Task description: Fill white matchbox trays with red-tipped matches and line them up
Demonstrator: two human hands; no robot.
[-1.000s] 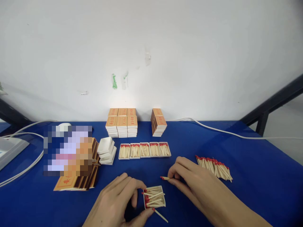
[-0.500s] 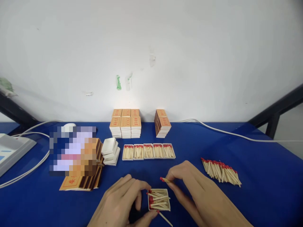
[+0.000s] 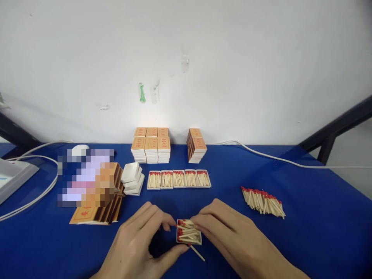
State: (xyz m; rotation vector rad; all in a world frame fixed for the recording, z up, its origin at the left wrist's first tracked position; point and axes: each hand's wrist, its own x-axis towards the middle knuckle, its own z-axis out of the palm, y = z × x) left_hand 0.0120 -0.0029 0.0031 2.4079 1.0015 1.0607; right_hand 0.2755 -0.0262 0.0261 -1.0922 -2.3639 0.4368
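1. Steadying one match tray (image 3: 196,243), the left grip (image 3: 136,234) spans its left end and near edge with forefinger and thumb; the corner hold probably stops it sliding and leaves the top open.
2. The right grip (image 3: 229,230) lies over the tray's far right corner, fingertips close together on match stems. Whether they pinch any, I cannot tell.
3. Matches (image 3: 188,235) inside the tray lie crossed, heads mostly toward the left grip; overlap prevents a sure count. One loose match (image 3: 198,254) lies outside, its head just beside the left thumb.
4. Beyond both grips, five filled trays (image 3: 179,187) form one row, heads away from the person, probably for neatness.
5. Right of the right grip, a match pile (image 3: 263,202) lies fanned on the tabletop (image 3: 319,240), within easy reach; too many to count.
6. Beyond the left grip, apparently four white trays (image 3: 130,173) are stacked, likely to save room. Left of them are orange sleeves (image 3: 84,215), partly blurred, number unclear.
7. Farthest from the grips, near the wall, the left box block (image 3: 139,143) shows six tops, the right box block (image 3: 199,144) two; lower layers are hard to count.
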